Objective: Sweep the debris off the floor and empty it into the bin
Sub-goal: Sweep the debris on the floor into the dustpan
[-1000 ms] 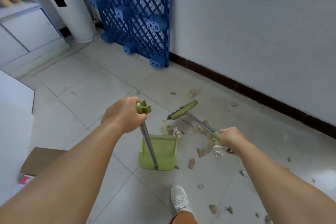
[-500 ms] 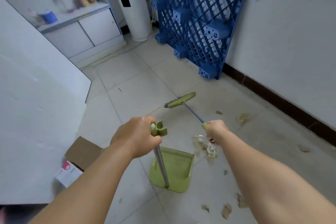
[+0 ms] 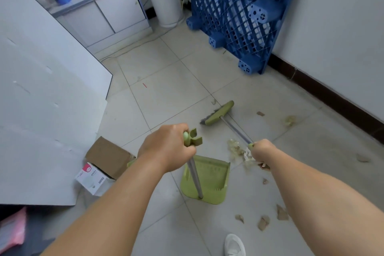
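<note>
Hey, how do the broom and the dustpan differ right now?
The broom slants low across the floor, held by the right hand; the dustpan sits on the tile with its pole nearly upright, held by the left hand. Both are green with metal poles.
</note>
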{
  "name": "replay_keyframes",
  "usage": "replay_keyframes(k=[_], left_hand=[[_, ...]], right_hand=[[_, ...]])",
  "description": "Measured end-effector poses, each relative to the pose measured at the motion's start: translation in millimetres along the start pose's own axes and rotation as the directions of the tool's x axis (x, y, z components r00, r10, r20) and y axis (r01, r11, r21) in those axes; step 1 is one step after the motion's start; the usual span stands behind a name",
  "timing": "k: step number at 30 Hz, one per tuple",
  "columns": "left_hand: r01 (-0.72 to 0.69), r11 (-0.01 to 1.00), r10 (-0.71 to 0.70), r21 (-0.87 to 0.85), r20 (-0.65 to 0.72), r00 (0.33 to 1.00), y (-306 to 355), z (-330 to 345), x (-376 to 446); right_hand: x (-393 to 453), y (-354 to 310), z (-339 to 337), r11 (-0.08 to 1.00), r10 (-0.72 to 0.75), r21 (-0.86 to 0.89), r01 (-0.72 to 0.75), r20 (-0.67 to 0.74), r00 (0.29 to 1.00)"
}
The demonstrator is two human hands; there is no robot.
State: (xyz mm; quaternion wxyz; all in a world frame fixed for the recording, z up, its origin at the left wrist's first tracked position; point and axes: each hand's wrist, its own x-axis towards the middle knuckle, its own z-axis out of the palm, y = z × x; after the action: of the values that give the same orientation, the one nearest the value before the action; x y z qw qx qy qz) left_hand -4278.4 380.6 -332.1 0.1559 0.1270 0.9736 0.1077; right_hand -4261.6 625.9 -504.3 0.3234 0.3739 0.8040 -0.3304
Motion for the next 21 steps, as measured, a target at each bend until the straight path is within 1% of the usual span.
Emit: replay_keyframes(k=[1, 5, 6, 7, 8, 11, 13, 16, 18, 21], left_hand=[[-0.008, 1.0, 0.008, 0.002, -0.004, 1.0, 1, 0, -10], [-0.038, 0.999, 0.038, -0.01, -0.035, 0.999, 1, 3, -66], [-0.046, 0.999, 0.045, -0.014, -0.046, 0.998, 0, 5, -81], [-0.057, 0.998, 0.056, -0.015, -0.058, 0.997, -1, 8, -99], [-0.07, 0.997, 0.069, -0.012, -0.067, 0.995, -2, 12, -119], [-0.096, 0.995, 0.095, -0.009, -0.08, 0.992, -2, 24, -168], [-0.112, 0.994, 0.111, -0.003, -0.077, 0.991, -1, 31, -199], [-0.13, 0.992, 0.129, -0.006, -0.082, 0.988, 4, 37, -236], [-0.139, 0.99, 0.138, -0.011, -0.077, 0.987, 10, 37, -250], [-0.16, 0.987, 0.159, -0.014, -0.075, 0.984, 20, 36, -267]], right_hand=[[-12, 19, 4, 0.998, 0.019, -0.054, -0.019, 0.002, 1.0], [-66, 102, 28, 0.994, 0.036, -0.102, -0.038, -0.023, 0.999], [-79, 121, 35, 0.996, 0.054, -0.075, -0.057, -0.031, 0.998], [-93, 142, 43, 0.995, 0.043, -0.084, -0.046, -0.042, 0.998], [-111, 163, 53, 0.995, 0.063, -0.074, -0.067, -0.053, 0.997], [-151, 224, 76, 0.994, 0.108, -0.025, -0.109, -0.045, 0.993], [-181, 261, 89, 0.984, 0.174, -0.015, -0.175, -0.042, 0.984], [-223, 317, 101, 0.95, 0.31, -0.023, -0.312, -0.063, 0.949], [-245, 345, 104, 0.942, 0.332, -0.017, -0.334, -0.088, 0.939], [-272, 372, 101, 0.943, 0.331, 0.046, -0.328, -0.158, 0.93]])
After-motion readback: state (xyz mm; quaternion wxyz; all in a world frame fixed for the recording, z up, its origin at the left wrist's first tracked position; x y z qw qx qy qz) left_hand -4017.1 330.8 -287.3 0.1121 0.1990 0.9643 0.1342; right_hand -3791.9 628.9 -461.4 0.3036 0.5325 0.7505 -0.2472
